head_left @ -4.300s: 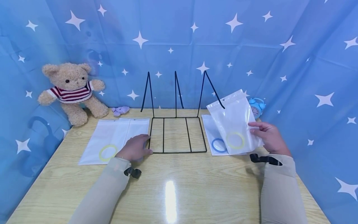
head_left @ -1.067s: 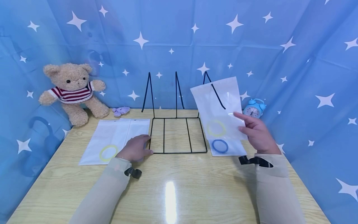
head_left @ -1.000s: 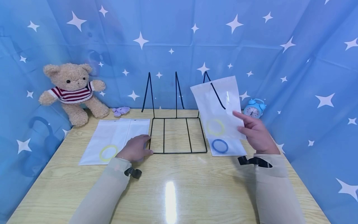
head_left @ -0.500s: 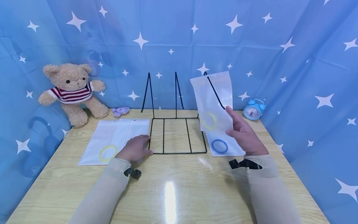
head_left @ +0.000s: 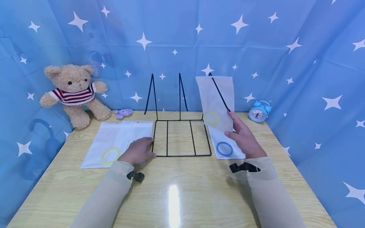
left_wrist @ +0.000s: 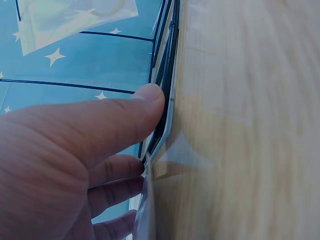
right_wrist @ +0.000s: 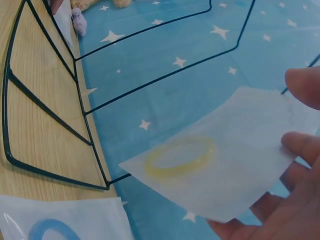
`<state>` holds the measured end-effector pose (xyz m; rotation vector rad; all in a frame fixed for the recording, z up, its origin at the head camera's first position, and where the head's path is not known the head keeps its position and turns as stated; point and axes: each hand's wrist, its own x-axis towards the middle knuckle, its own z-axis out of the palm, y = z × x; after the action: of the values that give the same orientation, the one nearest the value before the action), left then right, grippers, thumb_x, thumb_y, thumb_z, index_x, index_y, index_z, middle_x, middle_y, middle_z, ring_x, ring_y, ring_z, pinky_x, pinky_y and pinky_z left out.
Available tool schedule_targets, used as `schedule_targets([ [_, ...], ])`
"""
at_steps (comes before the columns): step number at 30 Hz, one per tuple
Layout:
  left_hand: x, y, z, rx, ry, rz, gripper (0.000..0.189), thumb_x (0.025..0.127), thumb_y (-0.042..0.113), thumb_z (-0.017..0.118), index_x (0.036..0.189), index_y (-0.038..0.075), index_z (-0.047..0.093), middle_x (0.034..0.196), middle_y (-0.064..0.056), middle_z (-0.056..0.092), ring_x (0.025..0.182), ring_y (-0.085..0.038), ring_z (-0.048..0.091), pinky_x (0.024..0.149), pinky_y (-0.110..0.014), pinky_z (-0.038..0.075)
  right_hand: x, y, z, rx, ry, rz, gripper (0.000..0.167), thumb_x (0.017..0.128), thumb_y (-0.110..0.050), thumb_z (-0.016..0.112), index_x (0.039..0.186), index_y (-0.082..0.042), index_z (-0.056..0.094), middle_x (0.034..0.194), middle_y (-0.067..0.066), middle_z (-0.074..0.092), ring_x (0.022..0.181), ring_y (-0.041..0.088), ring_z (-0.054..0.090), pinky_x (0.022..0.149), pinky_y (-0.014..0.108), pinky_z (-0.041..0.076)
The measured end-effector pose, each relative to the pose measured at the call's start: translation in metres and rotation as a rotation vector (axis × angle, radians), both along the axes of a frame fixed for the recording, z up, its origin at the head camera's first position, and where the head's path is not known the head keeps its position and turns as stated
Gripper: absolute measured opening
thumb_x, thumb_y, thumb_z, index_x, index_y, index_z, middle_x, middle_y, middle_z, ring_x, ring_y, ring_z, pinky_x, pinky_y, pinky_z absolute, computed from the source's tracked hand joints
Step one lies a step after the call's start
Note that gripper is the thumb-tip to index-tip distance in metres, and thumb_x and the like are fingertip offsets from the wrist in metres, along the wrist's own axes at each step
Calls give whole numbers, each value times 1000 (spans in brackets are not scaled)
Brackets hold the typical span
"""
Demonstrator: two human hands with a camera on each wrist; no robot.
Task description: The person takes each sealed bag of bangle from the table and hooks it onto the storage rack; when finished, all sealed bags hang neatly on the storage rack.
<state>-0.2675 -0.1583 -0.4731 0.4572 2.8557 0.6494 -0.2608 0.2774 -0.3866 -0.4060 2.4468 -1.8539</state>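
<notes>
A black wire display rack (head_left: 182, 155) with three slanted hook arms stands mid-table. My left hand (head_left: 137, 150) grips the left side of its base; in the left wrist view the thumb (left_wrist: 150, 97) lies along the wire. A white zip bag with a faint yellow ring (head_left: 216, 104) hangs on the right hook arm (head_left: 220, 95), which comes out in front of it just below its top edge. My right hand (head_left: 242, 134) holds the bag's right edge, one fingertip right at the hook's end. In the right wrist view several fingers (right_wrist: 230, 227) reach behind the bag.
A white bag with a blue ring (head_left: 224, 148) lies right of the rack; white bags, one with a yellow ring (head_left: 110, 155), lie left. Farther back are a teddy bear (head_left: 74, 95), a purple toy (head_left: 123, 113) and a blue alarm clock (head_left: 258, 114). A starry curtain (head_left: 182, 31) stands behind.
The right hand has moved left and inward, taking the bag up along the hook arm toward its upper back end. The bag now hangs straighter. The left hand has stayed on the rack.
</notes>
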Motion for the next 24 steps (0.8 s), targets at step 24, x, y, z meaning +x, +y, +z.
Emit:
schedule_targets([
  [24,1,2,3,-5,1,0,75,96,34,77,155,-1,49,162,-21,45,151,-44,41,123,-65,33,-22,56,-28,467,-278,-245,85,101,-51,67,168,-15,29,168,23,34,153,48,32,121,70,32],
])
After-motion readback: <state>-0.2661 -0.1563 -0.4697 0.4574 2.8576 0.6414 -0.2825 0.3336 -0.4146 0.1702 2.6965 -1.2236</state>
